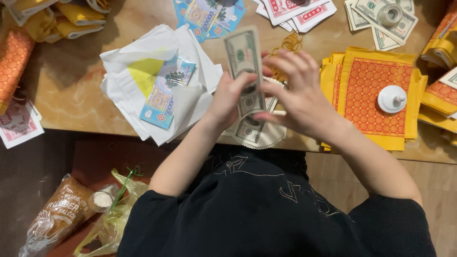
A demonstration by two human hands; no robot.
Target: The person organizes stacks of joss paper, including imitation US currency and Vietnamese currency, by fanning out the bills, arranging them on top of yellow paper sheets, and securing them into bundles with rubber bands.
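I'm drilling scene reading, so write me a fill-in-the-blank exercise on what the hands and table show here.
1. The left hand and the right hand hold a stack of green banknote-style ______ upright between them.
2. A small white knobbed weight rests on a yellow sheet printed with a ______ pattern.
3. The pile of white paper sheets lies to the ______ of the hands.
4. A tangle of yellow rubber bands lies on the ______.

Missing words: bills; red; left; table
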